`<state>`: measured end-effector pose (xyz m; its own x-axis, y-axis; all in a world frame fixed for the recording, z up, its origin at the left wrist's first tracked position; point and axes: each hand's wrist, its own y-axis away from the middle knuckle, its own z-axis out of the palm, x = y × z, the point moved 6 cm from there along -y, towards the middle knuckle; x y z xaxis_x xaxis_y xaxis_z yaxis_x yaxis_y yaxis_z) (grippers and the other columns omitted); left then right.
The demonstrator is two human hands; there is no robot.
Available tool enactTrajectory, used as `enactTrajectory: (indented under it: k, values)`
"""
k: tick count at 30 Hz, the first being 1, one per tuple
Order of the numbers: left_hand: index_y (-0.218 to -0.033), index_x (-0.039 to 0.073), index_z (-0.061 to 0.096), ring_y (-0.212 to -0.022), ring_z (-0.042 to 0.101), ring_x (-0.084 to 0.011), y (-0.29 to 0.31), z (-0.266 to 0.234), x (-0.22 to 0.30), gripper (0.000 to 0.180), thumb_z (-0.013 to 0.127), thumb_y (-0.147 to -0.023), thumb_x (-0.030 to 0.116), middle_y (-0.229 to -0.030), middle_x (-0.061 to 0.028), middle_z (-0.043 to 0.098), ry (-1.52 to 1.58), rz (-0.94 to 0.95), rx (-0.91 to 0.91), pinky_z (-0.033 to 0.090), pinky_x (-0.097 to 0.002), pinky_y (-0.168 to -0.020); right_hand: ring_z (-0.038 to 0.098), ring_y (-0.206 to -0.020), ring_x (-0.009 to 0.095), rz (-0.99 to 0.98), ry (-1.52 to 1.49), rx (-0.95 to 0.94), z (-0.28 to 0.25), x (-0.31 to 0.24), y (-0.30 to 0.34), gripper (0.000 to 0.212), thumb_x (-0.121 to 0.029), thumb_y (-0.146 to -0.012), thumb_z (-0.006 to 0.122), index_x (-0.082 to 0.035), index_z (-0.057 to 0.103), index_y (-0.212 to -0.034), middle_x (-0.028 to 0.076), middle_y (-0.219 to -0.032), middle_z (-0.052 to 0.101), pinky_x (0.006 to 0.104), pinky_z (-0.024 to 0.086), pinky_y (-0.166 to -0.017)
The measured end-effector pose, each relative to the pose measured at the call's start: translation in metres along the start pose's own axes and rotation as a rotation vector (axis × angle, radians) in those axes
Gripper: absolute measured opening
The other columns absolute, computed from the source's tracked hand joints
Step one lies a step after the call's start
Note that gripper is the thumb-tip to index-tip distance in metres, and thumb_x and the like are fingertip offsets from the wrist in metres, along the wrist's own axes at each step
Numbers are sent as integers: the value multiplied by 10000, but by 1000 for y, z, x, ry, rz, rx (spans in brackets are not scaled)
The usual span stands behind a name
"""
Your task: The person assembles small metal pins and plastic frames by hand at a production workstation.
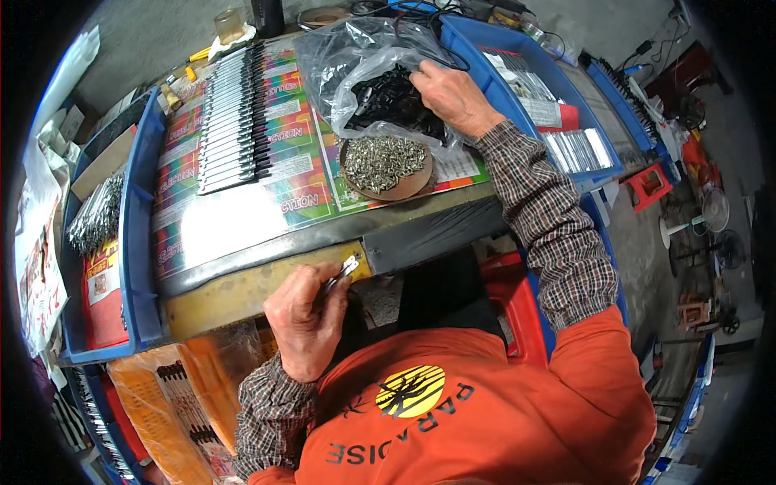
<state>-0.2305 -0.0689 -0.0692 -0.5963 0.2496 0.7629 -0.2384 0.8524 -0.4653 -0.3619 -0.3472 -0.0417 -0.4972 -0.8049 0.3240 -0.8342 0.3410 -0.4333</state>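
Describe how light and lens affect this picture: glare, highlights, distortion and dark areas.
Head view: a white glare patch washes out part of the glossy work surface; head view: highlights streak the clear plastic bag; head view: fisheye distortion bends the blue tray at left, and the corners fall to black; head view: the white fan at far right appears small, its fine detail hard to read.

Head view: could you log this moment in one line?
left hand: gripping slim silver metal piece | right hand: at small black parts in clear plastic bag | nearby: round brown dish holding small silver metal parts
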Motion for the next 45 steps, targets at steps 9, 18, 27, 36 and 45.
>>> enactTrajectory:
  k: [9, 18, 27, 36, 45]
  values:
    - [-849, 0, 610, -529, 471, -164, 0, 6, 6, 132, 655, -731, -40, -636, -76, 499, -10, -26, -41, 377, -272, -503, 614, -791, 86, 440, -1195, 95, -60, -48, 56, 210, 48, -813, 572, 2, 593, -1017, 21, -912, 602, 208, 488, -647]
    - [-859, 16, 610, -519, 478, -208, 5, 17, 21, 163, 666, -716, -40, -655, -91, 531, 36, 31, -97, 394, -290, -485, 661, -802, 196, 543, -1796, 13, -81, -134, 99, 206, 83, -816, 558, 85, 558, -1022, 152, -996, 607, 248, 558, -611]
    - [-859, 23, 605, -578, 557, -233, 14, 17, 25, 168, 662, -715, -43, -710, -106, 580, 49, 47, -105, 437, -297, -521, 638, -834, 147, 547, -1932, 45, -76, -157, 109, 202, 26, -853, 582, 57, 559, -1052, 86, -972, 603, 239, 556, -645]
    - [-857, 25, 599, -614, 584, -255, 18, 17, 25, 178, 666, -707, -44, -731, -109, 593, 58, 52, -107, 456, -307, -545, 631, -763, 120, 552, -1985, -29, -69, -167, 110, 186, -8, -859, 593, 45, 579, -1037, 77, -886, 621, 233, 546, -621]
    - [-852, 28, 600, -607, 570, -266, 27, 23, 21, 205, 669, -676, -51, -712, -103, 578, 35, 101, -162, 450, -327, -533, 623, -644, 105, 512, -1961, -267, -60, -171, 120, 149, -25, -860, 598, 26, 606, -999, 48, -790, 623, 208, 522, -575]
